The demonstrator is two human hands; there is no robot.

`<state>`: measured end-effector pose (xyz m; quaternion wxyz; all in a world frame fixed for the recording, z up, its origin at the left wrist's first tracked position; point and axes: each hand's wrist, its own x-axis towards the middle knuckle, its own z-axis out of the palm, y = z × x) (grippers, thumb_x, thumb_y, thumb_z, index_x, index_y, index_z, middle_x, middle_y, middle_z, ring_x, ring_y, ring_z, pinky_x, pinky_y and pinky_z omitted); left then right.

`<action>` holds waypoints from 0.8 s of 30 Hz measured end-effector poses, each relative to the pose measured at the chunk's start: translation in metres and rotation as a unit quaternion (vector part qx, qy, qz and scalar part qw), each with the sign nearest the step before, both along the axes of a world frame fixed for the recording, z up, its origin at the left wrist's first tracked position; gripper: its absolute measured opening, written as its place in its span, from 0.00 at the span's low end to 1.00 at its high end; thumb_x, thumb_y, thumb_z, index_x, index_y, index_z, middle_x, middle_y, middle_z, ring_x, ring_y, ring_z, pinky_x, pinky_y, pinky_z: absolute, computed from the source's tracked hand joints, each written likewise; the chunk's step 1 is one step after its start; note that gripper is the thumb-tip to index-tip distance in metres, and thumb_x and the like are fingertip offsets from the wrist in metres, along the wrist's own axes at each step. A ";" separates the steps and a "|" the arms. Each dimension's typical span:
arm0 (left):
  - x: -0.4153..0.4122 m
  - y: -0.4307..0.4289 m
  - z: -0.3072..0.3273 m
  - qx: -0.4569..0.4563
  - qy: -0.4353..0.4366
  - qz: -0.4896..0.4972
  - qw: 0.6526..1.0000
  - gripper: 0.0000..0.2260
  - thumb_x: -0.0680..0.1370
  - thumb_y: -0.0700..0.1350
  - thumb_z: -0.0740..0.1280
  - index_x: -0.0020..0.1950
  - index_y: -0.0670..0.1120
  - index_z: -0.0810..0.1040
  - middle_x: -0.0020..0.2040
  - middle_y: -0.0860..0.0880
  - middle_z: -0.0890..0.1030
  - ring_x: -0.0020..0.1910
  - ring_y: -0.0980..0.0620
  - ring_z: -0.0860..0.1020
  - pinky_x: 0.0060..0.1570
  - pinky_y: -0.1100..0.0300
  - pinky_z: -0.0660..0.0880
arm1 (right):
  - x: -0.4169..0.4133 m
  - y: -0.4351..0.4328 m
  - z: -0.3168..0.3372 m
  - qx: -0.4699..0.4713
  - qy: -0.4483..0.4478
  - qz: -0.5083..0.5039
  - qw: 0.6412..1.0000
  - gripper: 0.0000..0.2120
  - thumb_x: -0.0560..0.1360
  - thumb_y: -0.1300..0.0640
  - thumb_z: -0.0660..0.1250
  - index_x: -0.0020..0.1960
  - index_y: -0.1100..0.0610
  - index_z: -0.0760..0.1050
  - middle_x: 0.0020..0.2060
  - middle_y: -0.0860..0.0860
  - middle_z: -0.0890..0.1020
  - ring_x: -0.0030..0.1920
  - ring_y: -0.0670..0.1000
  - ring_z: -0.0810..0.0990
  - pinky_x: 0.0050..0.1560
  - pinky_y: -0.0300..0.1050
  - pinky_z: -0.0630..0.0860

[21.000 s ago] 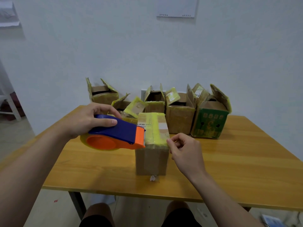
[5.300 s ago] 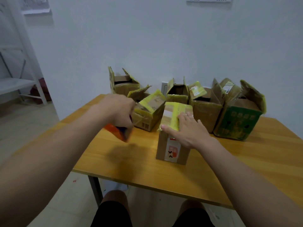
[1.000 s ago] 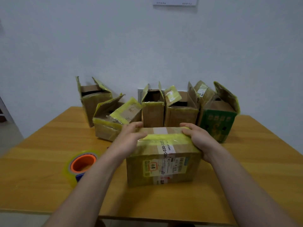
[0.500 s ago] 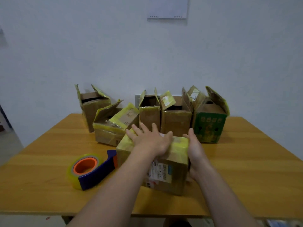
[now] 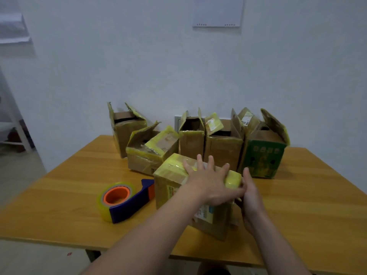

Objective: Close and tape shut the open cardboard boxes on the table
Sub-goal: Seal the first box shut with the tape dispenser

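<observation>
A wooden table (image 5: pixel 59 199) stands against a white wall. Toward its left side, nearer the front edge, a tape dispenser (image 5: pixel 127 203) lies on its side. It has a blue body, an orange core and a roll of yellowish clear tape, and its cutting end points at the middle box, just beside it.

Along the far edge runs a row of open cardboard boxes with their flaps up. Leftmost is a tall brown box (image 5: pixel 124 135). In front of it and slightly to the right sits a low box (image 5: pixel 147 157) banded with yellow tape, one flap raised. Next come a narrow brown box (image 5: pixel 191 145) and a wider brown box (image 5: pixel 223 151), side by side and touching.

In front of these, around the middle of the table, sits the closed box (image 5: pixel 168 193), turned at an angle. Its top is covered in yellow tape and a printed label shows on its near face. The left hand (image 5: pixel 210 185) lies flat on the box's top, palm down, fingers straight and spread, pressing there. The right hand (image 5: pixel 251 199) rests against the box's right side, fingers straight and pointing up, flat on the cardboard.

At the right end of the row, a green printed box (image 5: pixel 262 157) stands with flaps open, right beside the wider brown box.
</observation>
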<state>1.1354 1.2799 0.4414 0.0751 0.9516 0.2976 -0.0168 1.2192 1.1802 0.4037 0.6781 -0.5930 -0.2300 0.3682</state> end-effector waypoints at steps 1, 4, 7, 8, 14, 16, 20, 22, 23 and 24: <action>-0.010 -0.001 0.002 -0.002 -0.008 -0.044 0.999 0.41 0.75 0.77 0.55 0.84 0.62 0.47 0.85 0.46 0.42 0.82 0.36 0.37 0.73 0.26 0.34 | 0.004 -0.004 0.001 -0.026 -0.055 0.002 0.998 0.20 0.81 0.35 0.57 0.56 0.46 0.81 0.56 0.52 0.84 0.57 0.53 0.81 0.55 0.52 0.78; -0.041 -0.007 0.001 0.011 -0.087 -0.144 0.986 0.41 0.74 0.69 0.67 0.83 0.59 0.56 0.85 0.52 0.47 0.84 0.48 0.41 0.78 0.34 0.34 | 0.020 -0.017 0.004 -0.088 -0.134 0.060 0.985 0.19 0.73 0.34 0.67 0.57 0.42 0.83 0.56 0.48 0.86 0.60 0.53 0.81 0.67 0.61 0.75; -0.067 -0.020 -0.007 0.035 -0.178 0.006 0.983 0.48 0.68 0.74 0.70 0.82 0.63 0.52 0.85 0.53 0.39 0.83 0.48 0.38 0.79 0.34 0.41 | 0.020 -0.027 0.012 -0.162 -0.169 0.185 0.955 0.36 0.64 0.25 0.70 0.66 0.42 0.76 0.64 0.46 0.80 0.63 0.51 0.78 0.61 0.54 0.78; -0.075 -0.026 -0.010 0.018 -0.180 0.085 0.980 0.51 0.65 0.77 0.69 0.82 0.63 0.49 0.84 0.51 0.37 0.83 0.44 0.39 0.80 0.34 0.45 | 0.017 -0.028 0.013 -0.197 -0.165 0.208 0.944 0.42 0.60 0.23 0.70 0.67 0.45 0.73 0.65 0.47 0.77 0.63 0.52 0.77 0.59 0.54 0.80; -0.110 -0.039 0.001 -0.111 -0.294 0.130 0.940 0.42 0.64 0.73 0.75 0.75 0.64 0.65 0.84 0.54 0.50 0.76 0.55 0.62 0.72 0.55 0.66 | -0.010 -0.040 0.046 -0.219 -0.251 0.188 0.924 0.33 0.68 0.30 0.65 0.64 0.50 0.75 0.58 0.50 0.79 0.53 0.54 0.83 0.53 0.52 0.85; -0.122 -0.028 0.021 -0.098 -0.382 0.087 0.915 0.35 0.63 0.69 0.78 0.68 0.64 0.73 0.81 0.57 0.57 0.73 0.61 0.60 0.72 0.59 0.64 | -0.026 -0.041 0.070 -0.150 -0.287 0.158 0.933 0.23 0.73 0.32 0.62 0.57 0.47 0.81 0.53 0.49 0.83 0.49 0.52 0.85 0.51 0.51 0.85; -0.158 0.009 0.063 -0.030 -0.541 0.066 0.838 0.23 0.63 0.62 0.82 0.56 0.62 0.82 0.66 0.54 0.69 0.67 0.58 0.72 0.61 0.64 0.78 | -0.073 -0.005 0.106 -0.018 -0.264 0.115 0.957 0.17 0.82 0.37 0.58 0.54 0.44 0.83 0.48 0.46 0.87 0.48 0.51 0.86 0.49 0.50 0.85; -0.180 0.028 0.076 0.043 -0.553 0.087 0.827 0.20 0.66 0.62 0.81 0.56 0.61 0.83 0.61 0.55 0.74 0.62 0.60 0.75 0.57 0.62 0.79 | -0.098 0.029 0.111 0.023 -0.219 0.132 0.966 0.18 0.84 0.40 0.58 0.55 0.47 0.83 0.46 0.44 0.88 0.46 0.49 0.87 0.43 0.45 0.85; -0.191 0.039 0.079 0.076 -0.546 0.104 0.828 0.21 0.67 0.63 0.79 0.57 0.61 0.83 0.61 0.56 0.77 0.61 0.59 0.76 0.58 0.59 0.79 | -0.113 0.049 0.111 0.028 -0.201 0.138 0.969 0.18 0.84 0.40 0.58 0.57 0.48 0.83 0.46 0.45 0.88 0.47 0.49 0.87 0.41 0.43 0.84; -0.202 0.049 0.080 0.102 -0.531 0.125 0.832 0.24 0.66 0.64 0.77 0.59 0.60 0.82 0.63 0.57 0.78 0.62 0.58 0.76 0.61 0.56 0.78 | -0.128 0.070 0.110 0.029 -0.188 0.146 0.971 0.18 0.84 0.40 0.58 0.59 0.49 0.82 0.48 0.46 0.87 0.50 0.51 0.87 0.43 0.43 0.85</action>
